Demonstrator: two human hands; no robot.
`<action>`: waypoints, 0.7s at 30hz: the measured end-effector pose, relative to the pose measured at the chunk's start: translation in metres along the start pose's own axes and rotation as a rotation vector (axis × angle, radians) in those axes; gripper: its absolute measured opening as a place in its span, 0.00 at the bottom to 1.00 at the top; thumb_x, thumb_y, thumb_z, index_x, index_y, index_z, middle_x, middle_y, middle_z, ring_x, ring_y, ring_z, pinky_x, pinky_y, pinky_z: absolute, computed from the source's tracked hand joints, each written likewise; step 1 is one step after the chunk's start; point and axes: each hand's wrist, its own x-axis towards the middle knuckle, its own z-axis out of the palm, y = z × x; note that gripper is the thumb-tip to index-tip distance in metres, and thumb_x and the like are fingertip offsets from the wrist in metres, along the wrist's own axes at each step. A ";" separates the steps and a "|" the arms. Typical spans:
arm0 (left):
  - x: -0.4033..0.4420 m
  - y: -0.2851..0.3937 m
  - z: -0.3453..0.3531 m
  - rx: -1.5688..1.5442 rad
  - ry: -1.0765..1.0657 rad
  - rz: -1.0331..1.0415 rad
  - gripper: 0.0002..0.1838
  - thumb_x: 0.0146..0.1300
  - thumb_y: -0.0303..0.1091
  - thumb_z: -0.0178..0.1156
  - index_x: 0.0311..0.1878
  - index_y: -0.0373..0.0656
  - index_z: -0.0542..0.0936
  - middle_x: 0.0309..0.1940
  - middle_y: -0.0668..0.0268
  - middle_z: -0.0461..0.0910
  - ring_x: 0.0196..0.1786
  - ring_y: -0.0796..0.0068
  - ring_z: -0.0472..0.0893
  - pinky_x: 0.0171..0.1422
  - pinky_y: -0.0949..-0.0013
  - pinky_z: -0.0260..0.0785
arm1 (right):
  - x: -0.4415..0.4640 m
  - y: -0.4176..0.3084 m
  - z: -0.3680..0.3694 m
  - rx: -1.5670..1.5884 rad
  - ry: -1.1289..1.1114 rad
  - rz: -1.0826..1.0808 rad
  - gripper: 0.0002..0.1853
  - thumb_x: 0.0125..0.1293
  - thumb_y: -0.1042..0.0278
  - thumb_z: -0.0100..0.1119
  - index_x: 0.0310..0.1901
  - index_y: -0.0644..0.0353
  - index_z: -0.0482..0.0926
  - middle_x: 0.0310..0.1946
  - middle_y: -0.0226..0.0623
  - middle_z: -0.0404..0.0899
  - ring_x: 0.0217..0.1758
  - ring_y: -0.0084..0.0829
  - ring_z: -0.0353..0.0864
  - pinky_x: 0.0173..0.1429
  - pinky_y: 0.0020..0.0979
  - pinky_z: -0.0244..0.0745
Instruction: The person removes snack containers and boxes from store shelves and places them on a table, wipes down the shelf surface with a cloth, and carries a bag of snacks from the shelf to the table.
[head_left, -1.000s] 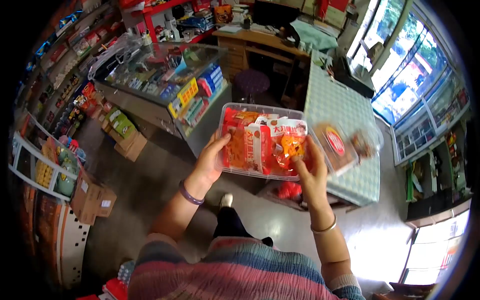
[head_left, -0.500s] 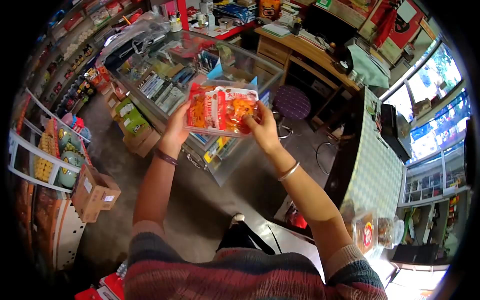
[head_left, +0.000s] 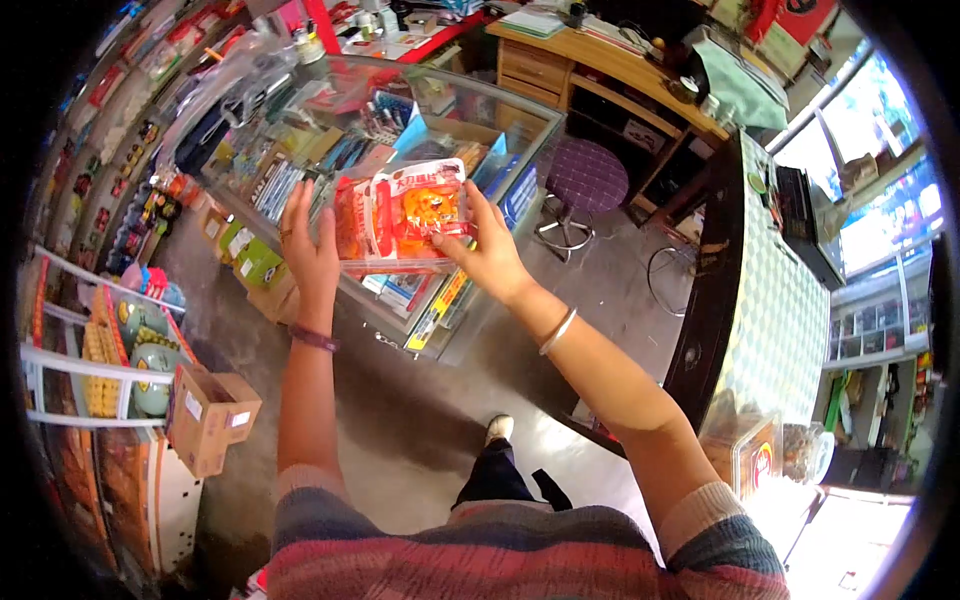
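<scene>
A clear plastic box (head_left: 400,263) filled with red and orange snack packets (head_left: 375,215) is over the near part of the glass display counter (head_left: 470,95). My right hand (head_left: 482,245) grips its right side, thumb over the packets and fingers behind. My left hand (head_left: 312,240) is beside the box's left edge with its fingers spread and raised, not wrapped round it. Whether the box rests on the glass cannot be made out for sure.
A purple stool (head_left: 587,175) stands by the wooden desk (head_left: 535,65). To the right is a table with a checked cloth (head_left: 770,300), holding another clear box (head_left: 757,455). Cardboard boxes (head_left: 212,420) and stocked shelves (head_left: 120,150) are on the left.
The box has moved left, from in front of the checked table to over the glass counter. My left hand has let go of its side and opened. The view has turned.
</scene>
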 end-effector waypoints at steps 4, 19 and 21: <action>-0.003 0.076 0.000 0.316 -0.252 0.444 0.31 0.60 0.40 0.60 0.67 0.48 0.67 0.70 0.55 0.57 0.72 0.54 0.56 0.73 0.50 0.45 | -0.044 0.033 -0.004 -0.281 0.192 -0.296 0.37 0.59 0.69 0.63 0.68 0.63 0.56 0.55 0.50 0.66 0.53 0.42 0.74 0.58 0.37 0.73; -0.028 0.189 0.062 0.433 -0.010 0.631 0.22 0.66 0.42 0.55 0.60 0.43 0.72 0.67 0.61 0.61 0.71 0.57 0.56 0.71 0.46 0.49 | -0.522 0.048 -0.147 -0.140 0.332 0.841 0.22 0.62 0.63 0.55 0.57 0.64 0.71 0.45 0.45 0.81 0.48 0.40 0.81 0.54 0.36 0.75; -0.082 0.284 0.052 0.109 -0.059 0.758 0.17 0.65 0.35 0.55 0.55 0.39 0.75 0.62 0.56 0.66 0.67 0.54 0.61 0.69 0.49 0.52 | -0.619 0.046 -0.141 -0.037 0.629 0.920 0.21 0.62 0.68 0.56 0.56 0.65 0.72 0.43 0.43 0.82 0.45 0.35 0.82 0.51 0.33 0.76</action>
